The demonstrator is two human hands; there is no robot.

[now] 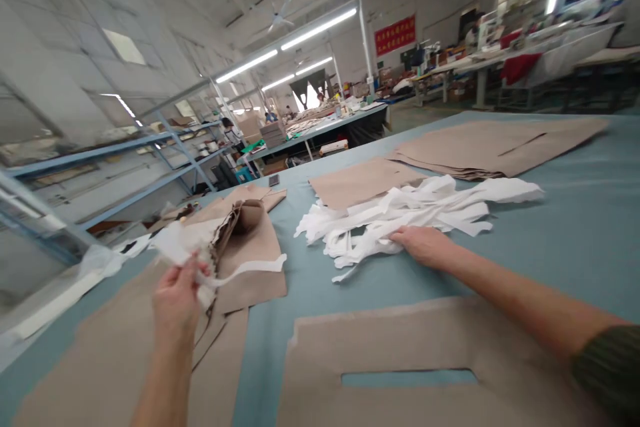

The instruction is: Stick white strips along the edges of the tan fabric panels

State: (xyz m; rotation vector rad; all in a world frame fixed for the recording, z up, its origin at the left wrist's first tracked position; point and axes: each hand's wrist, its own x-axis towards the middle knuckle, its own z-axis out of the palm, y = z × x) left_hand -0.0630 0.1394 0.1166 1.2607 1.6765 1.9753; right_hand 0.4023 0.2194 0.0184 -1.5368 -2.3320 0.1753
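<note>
My left hand (177, 290) is closed on a white fabric strip (255, 267), which trails out to the right over brown cut pieces. Over at the heap of white strips (390, 213), my right hand (425, 247) touches the near edge; its fingertips are partly hidden, so whether it grips a strip is unclear. In front of me lies a flat brown fabric piece (320, 347) with a long slot cut through it. A folded brown piece (253, 240) is bunched up beside my left hand.
Stacked brown pieces (480, 140) lie at the far right of the blue-green table (575, 233). A dark phone (273, 180) is near the far edge. Blue shelving (145, 187) stands on the left. Another worktable (320, 125) with piled material is beyond.
</note>
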